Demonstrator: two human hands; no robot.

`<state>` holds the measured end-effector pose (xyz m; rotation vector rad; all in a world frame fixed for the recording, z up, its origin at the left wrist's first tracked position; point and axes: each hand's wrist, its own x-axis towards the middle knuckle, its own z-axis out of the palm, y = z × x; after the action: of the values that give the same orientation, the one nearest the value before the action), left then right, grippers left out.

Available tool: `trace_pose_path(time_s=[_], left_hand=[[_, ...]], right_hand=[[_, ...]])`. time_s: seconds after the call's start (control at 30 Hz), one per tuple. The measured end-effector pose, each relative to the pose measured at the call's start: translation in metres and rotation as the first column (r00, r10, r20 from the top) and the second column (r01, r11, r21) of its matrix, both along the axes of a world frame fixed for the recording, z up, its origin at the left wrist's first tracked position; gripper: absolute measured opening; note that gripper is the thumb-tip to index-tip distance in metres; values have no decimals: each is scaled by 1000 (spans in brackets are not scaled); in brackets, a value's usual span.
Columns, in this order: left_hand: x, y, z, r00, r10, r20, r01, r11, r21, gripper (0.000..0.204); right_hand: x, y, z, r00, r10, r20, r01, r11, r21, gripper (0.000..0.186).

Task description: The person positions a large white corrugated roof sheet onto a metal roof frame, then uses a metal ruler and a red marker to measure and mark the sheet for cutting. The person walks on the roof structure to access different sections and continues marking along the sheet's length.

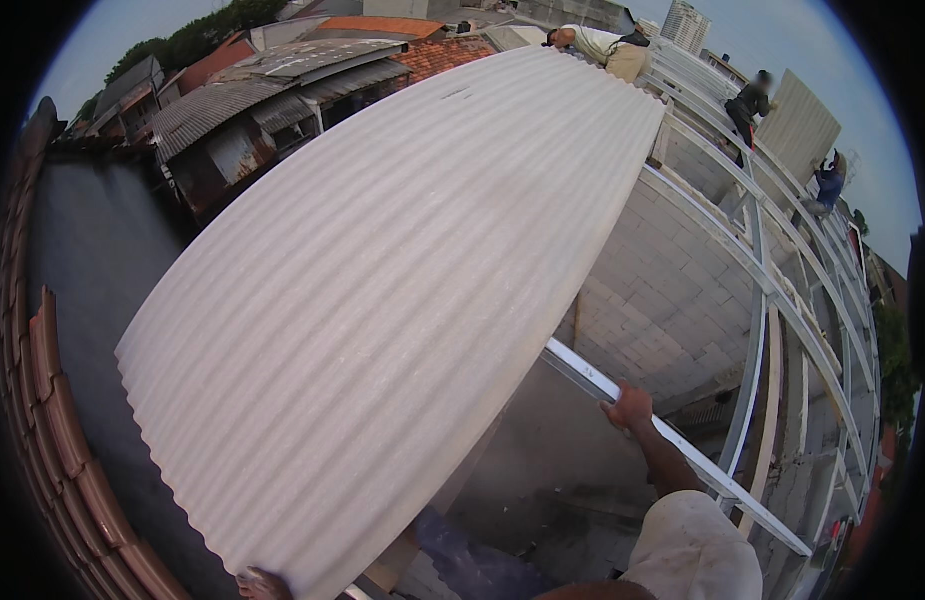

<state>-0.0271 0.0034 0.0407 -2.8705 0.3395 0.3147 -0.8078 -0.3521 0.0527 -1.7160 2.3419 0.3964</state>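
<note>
A pale sleeve (695, 548) lies nearest the camera, toward 5 o'clock, and from it the bare right forearm (665, 462) reaches up and away toward 11 o'clock. At its end, at 4 o'clock from the middle, the right hand (631, 408) is closed around a silvery metal beam (586, 371), whose upper end passes beneath a white corrugated roofing sheet (383, 290). This sheet fills the middle, slanting from 7 o'clock up to 1 o'clock. The left hand (264, 584), at 7 o'clock, touches the sheet's near edge; the lower border cuts it off, so how tightly it grips cannot be told. At 1 o'clock a co-worker (611, 50) bends low at the sheet's far end. Two more people, at 2 o'clock, flank an upright corrugated panel (798, 122) above the metal roof frame (758, 270). Brown roof tiles (68, 430) line the rim near 8 o'clock.
</note>
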Motion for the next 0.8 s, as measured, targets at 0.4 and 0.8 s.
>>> trace_pose_path(time_s=[0.4, 0.8], left_hand=[[-29, -30, 34, 998, 54, 32, -52, 998, -42, 82], [-12, -12, 6, 992, -66, 110, 69, 997, -21, 85]], right_hand=[[-9, 5, -3, 999, 5, -38, -6, 999, -34, 77], [-12, 7, -11, 998, 13, -55, -17, 997, -76, 79]])
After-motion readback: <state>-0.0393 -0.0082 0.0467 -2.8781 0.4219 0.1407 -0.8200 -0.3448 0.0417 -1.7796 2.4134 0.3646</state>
